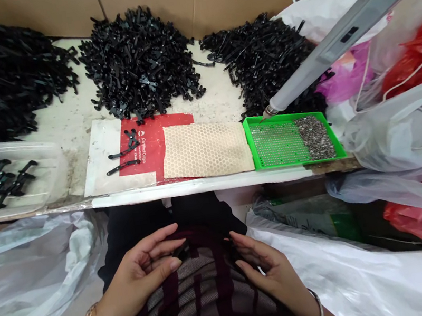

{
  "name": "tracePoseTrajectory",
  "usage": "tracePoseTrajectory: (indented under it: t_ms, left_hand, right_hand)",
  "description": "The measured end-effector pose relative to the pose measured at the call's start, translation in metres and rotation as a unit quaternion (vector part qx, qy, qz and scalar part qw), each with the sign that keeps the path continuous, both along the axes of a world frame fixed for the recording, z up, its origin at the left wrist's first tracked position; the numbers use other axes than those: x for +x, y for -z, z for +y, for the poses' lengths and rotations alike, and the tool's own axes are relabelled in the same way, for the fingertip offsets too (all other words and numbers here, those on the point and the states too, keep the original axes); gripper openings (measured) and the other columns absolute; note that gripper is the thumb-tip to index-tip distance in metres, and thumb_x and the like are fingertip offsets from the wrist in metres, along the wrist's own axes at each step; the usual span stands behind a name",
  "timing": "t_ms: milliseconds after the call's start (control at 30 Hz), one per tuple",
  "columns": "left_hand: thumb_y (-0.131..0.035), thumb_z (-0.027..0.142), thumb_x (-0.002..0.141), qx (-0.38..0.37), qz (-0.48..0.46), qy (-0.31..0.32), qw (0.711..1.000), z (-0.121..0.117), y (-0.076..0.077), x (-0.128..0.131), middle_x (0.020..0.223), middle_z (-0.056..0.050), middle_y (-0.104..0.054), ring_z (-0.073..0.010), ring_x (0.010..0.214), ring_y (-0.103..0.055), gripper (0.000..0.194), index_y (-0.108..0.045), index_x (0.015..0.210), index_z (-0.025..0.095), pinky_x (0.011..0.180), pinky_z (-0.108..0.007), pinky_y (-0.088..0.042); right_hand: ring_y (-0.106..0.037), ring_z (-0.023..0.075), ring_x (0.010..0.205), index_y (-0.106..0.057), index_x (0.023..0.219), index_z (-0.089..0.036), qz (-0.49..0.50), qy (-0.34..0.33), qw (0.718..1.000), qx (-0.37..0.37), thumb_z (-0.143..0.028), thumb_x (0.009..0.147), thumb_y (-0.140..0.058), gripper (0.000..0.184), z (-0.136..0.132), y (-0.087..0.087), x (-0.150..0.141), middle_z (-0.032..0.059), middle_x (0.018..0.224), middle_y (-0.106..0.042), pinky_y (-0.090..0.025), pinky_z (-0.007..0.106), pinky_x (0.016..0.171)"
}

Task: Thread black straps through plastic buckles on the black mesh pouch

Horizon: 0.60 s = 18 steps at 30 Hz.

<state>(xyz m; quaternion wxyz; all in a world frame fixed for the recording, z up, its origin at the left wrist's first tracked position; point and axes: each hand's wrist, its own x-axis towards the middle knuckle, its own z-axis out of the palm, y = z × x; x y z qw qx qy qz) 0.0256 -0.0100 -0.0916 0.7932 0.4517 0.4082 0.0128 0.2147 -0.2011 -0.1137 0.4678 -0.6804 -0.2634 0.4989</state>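
Note:
Both my hands hover over my lap, below the table's front edge. My left hand [145, 275] has its fingers stretched forward and its thumb pressed toward them, pinching what looks like a small black part [180, 250] at the fingertips. My right hand [266, 269] sits a little apart to the right, fingers loosely spread and slightly curled, holding nothing, its fingertips near the dark cloth on my lap. Loose black plastic parts [124, 153] lie on a red and white sheet [146, 152] on the table.
Three heaps of black parts [139, 57] fill the back of the table. A clear tub [50, 170] with several parts stands left. A beige honeycomb mat [205, 148], a green screw tray [253, 146] and a hanging grey screwdriver [339, 33] are right. Plastic bags [24, 273] flank my lap.

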Motion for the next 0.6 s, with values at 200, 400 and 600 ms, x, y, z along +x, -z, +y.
tracePoseTrajectory:
  t_ms: [200, 400, 600]
  left_hand:
    - [-0.073, 0.036, 0.073, 0.003, 0.022, -0.004, 1.000, 0.002, -0.002, 0.002, 0.113, -0.008, -0.067, -0.0158, 0.099, -0.064, 0.061, -0.049, 0.127, 0.020, 0.084, -0.018, -0.052]
    - [-0.075, 0.038, 0.069, 0.028, 0.058, -0.009, 0.998, 0.002, -0.002, 0.003, 0.111, -0.008, -0.068, -0.0166, 0.099, -0.064, 0.065, -0.051, 0.126, 0.020, 0.083, -0.017, -0.051]
    - [-0.079, 0.039, 0.064, -0.001, 0.077, -0.066, 0.995, 0.001, -0.003, 0.004, 0.110, -0.007, -0.069, -0.0185, 0.099, -0.065, 0.070, -0.053, 0.126, 0.022, 0.080, -0.016, -0.053]
  right_hand:
    - [-0.057, 0.0170, 0.108, -0.054, 0.126, -0.029, -0.170, -0.055, 0.982, 0.068, -0.020, 0.084, -0.059, 0.043, 0.006, -0.003, 0.003, 0.0062, 0.117, -0.060, -0.047, 0.030, 0.095]
    - [-0.053, 0.0180, 0.116, -0.056, 0.121, -0.029, -0.221, -0.057, 0.970, 0.088, -0.015, 0.083, -0.058, 0.040, 0.010, -0.010, 0.001, 0.0061, 0.128, -0.055, -0.044, 0.032, 0.099]
    - [-0.065, 0.0172, 0.091, -0.059, 0.085, -0.021, -0.088, 0.147, 0.983, 0.072, -0.020, 0.080, -0.065, 0.007, 0.003, -0.005, 0.014, 0.0057, 0.098, -0.068, -0.055, 0.029, 0.078]
